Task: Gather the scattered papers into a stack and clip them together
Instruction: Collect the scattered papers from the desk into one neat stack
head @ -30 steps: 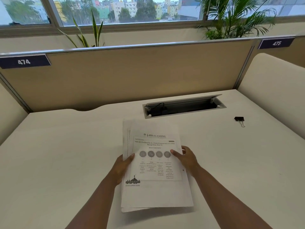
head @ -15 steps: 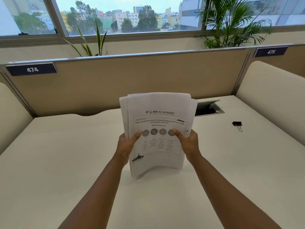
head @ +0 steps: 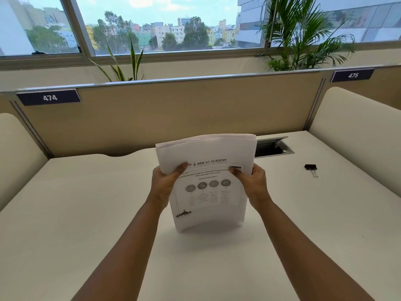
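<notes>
A stack of white printed papers [head: 208, 200] stands upright on its bottom edge on the white desk [head: 86, 213], slightly bowed, with the sheet edges nearly even at the top. My left hand [head: 165, 185] grips the stack's left side, thumb on the front page. My right hand [head: 252, 183] grips the right side the same way. A black binder clip [head: 310, 168] lies alone on the desk, off to the right of the stack and apart from both hands.
An open cable hatch [head: 274, 146] is set into the desk behind the papers. A beige partition [head: 173, 114] closes the back, with cream side panels left and right [head: 358, 135]. Plants and a window stand beyond.
The stack went from lying flat on the desk to being held upright. Both hands slid higher up its sides and the sheets' edges have come closer into line.
</notes>
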Tool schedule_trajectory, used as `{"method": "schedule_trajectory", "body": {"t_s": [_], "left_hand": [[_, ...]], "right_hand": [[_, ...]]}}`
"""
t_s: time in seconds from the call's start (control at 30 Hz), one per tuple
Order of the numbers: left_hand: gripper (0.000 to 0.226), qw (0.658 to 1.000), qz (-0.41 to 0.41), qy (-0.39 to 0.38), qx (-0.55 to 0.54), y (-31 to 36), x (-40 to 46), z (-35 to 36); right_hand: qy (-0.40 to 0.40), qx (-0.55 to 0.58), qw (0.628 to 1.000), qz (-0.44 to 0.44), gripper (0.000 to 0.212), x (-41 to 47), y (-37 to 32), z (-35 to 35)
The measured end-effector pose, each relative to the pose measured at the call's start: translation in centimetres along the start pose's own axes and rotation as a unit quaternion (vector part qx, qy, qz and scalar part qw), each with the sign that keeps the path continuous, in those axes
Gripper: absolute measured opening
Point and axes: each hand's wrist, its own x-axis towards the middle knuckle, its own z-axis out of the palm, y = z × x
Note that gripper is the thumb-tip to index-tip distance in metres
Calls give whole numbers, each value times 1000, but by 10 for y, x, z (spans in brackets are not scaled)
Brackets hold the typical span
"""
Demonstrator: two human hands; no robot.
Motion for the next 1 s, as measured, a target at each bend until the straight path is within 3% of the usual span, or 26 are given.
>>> {"method": "schedule_trajectory", "body": {"t_s": [0.23,0.57,0.77,0.9,1.0], "left_hand": [[16,998,-6,-25,59,-7,-6,2],[16,994,-7,-29,105,-14,-11,4],[13,986,-88,-50,133,-45,-24,-2],[32,968,-145,-44,200,-71,-29,-11],[32,962,-133,-15,239,-82,-34,-8]], "right_hand": [[-10,-78,996,28,26,-4,13,-6],[6,-80,996,28,18,-6,18,-2],[6,-157,987,38,29,-9,33,-4],[1,-267,962,51,28,-13,48,-7],[-4,-326,943,67,25,-21,61,-7]]}}
